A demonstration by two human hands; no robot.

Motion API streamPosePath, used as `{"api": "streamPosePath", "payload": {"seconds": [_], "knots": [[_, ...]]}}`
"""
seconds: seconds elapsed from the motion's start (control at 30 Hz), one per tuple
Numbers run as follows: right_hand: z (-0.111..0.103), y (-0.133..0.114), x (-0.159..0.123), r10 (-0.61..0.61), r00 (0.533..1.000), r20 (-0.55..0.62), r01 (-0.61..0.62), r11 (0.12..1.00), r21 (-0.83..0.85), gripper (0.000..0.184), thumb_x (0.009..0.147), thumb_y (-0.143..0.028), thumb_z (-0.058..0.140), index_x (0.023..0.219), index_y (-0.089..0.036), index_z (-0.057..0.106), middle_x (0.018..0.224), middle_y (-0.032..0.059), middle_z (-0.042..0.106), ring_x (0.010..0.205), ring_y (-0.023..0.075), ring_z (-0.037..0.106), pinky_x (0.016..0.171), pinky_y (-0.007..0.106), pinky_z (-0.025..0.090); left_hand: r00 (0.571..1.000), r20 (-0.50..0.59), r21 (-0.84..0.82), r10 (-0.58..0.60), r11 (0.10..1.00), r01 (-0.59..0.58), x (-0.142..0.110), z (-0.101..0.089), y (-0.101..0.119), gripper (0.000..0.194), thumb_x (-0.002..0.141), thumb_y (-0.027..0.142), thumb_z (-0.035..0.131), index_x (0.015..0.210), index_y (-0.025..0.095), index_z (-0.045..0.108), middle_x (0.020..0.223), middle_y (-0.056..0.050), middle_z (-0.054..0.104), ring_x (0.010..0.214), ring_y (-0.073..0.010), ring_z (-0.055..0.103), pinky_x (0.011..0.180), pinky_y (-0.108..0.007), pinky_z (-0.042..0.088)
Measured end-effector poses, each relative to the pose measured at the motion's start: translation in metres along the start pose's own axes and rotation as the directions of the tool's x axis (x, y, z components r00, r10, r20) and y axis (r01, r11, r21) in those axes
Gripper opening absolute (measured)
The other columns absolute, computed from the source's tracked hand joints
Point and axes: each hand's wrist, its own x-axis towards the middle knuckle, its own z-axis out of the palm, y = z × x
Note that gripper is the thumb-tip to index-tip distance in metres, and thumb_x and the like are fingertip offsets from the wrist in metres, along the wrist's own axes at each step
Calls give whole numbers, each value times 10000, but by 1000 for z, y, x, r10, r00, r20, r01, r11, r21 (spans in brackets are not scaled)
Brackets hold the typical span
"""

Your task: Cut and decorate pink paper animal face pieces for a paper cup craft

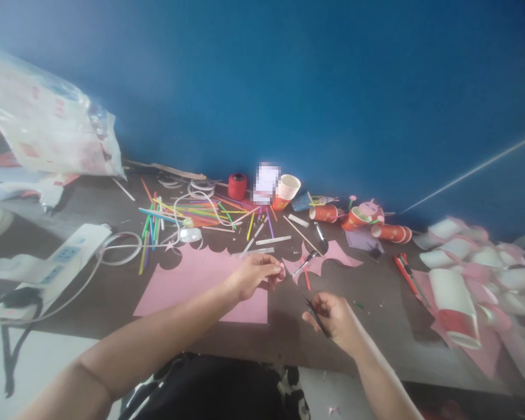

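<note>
Pinching a small pink piece (282, 270) between thumb and fingers, the left hand (254, 279) sits very near the blades of the scissors (317, 316), whose dark handle is gripped by the right hand (339, 324). That closeness looks like the main hazard: if the piece turned or the blades slipped, a fingertip could be nicked. Whether the blades touch the piece is too blurred to tell. So small a piece could also bend, tear or drop, since the fingers hide much of it and leave little to grip.

Just beneath the left hand lies the large pink sheet (192, 286), its far edge scalloped; a resting wrist might crease or drag it. Beyond the blades, a red strip (307, 276) and a pink scrap (332, 255) lie close enough that a sweeping scissor tip could snag them. The white cable (177, 213) loops among the coloured sticks (201, 209), so a tug on it might scatter them. Farther out on the person's right, a red cutter (406, 271) lies beside the large paper cup (454, 300); a careless reach there could meet its blade, if extended, which I cannot tell.
</note>
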Motion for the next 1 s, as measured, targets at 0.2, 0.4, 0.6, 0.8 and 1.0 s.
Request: {"api": "streamPosePath", "payload": {"seconds": [0.2,0.4,0.6,0.8,1.0], "knots": [[4,0,-2,32,999,5,-32,997,70,388,603,-389,762,607,-185,432,510,-58,469,447,78,436,450,205,322,999,17,67,51,996,-52,-3,3,1,162,692,292,629,707,154,546,759,-55,655,595,-105,570,478,-196,443],[6,-6,-5,51,999,-9,-50,995,85,381,615,-385,752,608,-182,430,498,-62,457,431,75,446,450,201,307,999,14,32,44,998,-45,-3,8,4,196,688,311,638,702,154,522,751,-57,661,571,-103,576,471,-197,438],[7,-6,-4,77,997,-5,-76,991,112,379,608,-393,759,620,-175,450,528,-44,501,437,75,451,449,200,315,998,40,-22,53,998,-52,-3,9,4,218,684,318,647,718,159,501,727,-39,647,572,-102,569,475,-201,451],[5,-5,-6,60,998,-1,-60,992,112,368,615,-350,771,629,-175,448,518,-57,476,447,71,446,452,192,309,999,40,-72,29,997,-26,-4,10,5,238,681,331,660,739,150,518,712,-31,631,556,-84,544,472,-188,443],[5,-12,-9,85,996,1,-84,990,113,384,600,-356,780,627,-178,441,508,-60,471,445,70,439,450,194,323,999,23,-47,29,998,-28,-2,9,2,247,692,347,659,730,150,514,697,-31,622,537,-80,526,457,-189,440]]}}
